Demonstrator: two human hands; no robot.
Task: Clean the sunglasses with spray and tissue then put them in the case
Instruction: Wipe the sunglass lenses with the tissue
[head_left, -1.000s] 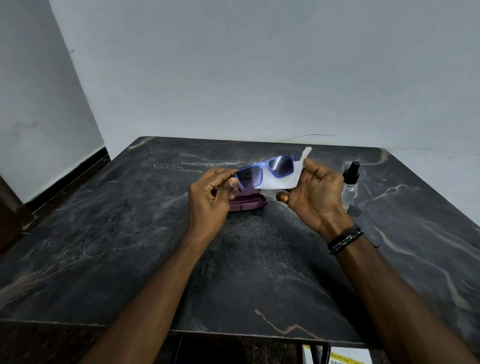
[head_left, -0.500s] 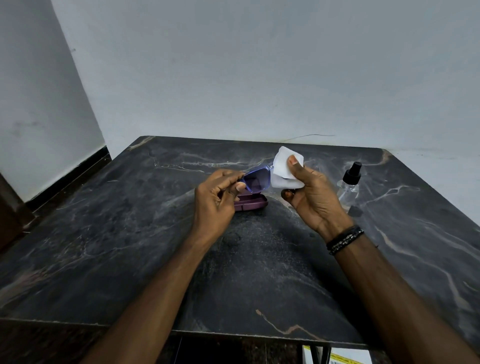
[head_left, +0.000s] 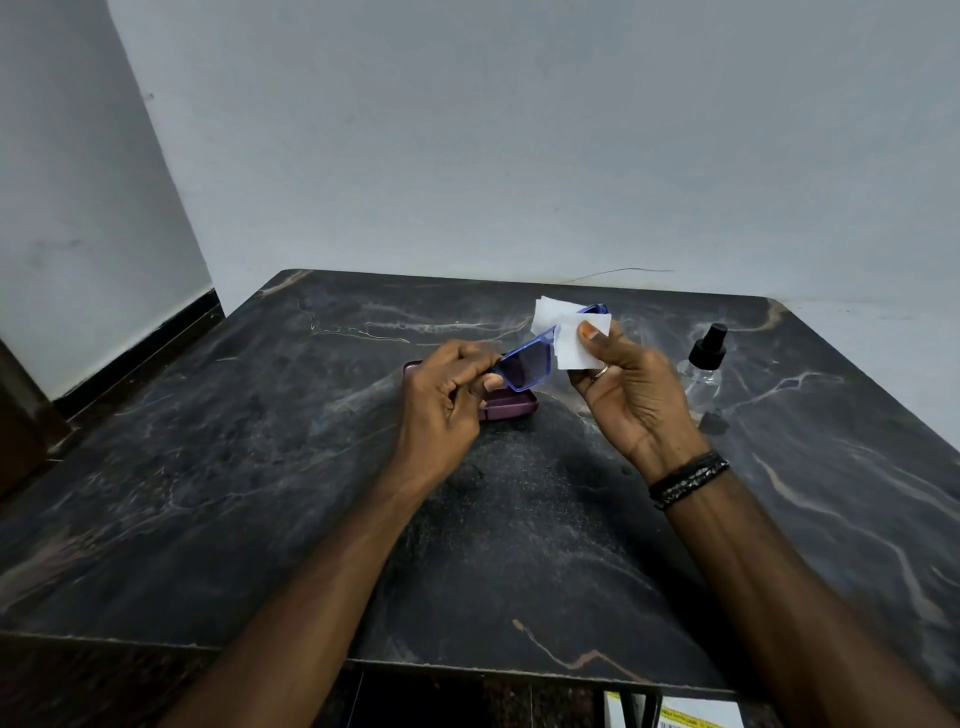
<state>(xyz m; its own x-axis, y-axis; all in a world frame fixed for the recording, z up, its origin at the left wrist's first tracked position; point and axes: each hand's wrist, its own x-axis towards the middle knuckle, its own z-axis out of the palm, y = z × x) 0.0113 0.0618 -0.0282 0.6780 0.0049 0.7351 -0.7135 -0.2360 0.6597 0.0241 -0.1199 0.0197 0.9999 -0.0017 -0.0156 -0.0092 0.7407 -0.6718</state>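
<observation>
The dark marble-patterned counter carries everything I need, set against a pale wall. On it, behind my left hand, lies the plum-coloured hard plastic case, partly hidden, so I cannot tell whether it lies open. Over to the right stands the clear spray bottle with a black pump cap, upright, well apart from my hands and no longer needed, I judge.

I hold the blue translucent-framed sunglasses with dark lenses up above the case. My left grip is closed on one end of the frame, pinching it. My right hand has its grip closed on the folded white tissue, thumb pressing it onto the far lens.

By my reckoning, the wiping is under way; finishing both lenses and putting the glasses in the case is left.

A yellow-and-white label peeks out below the counter's edge, too small to read.
</observation>
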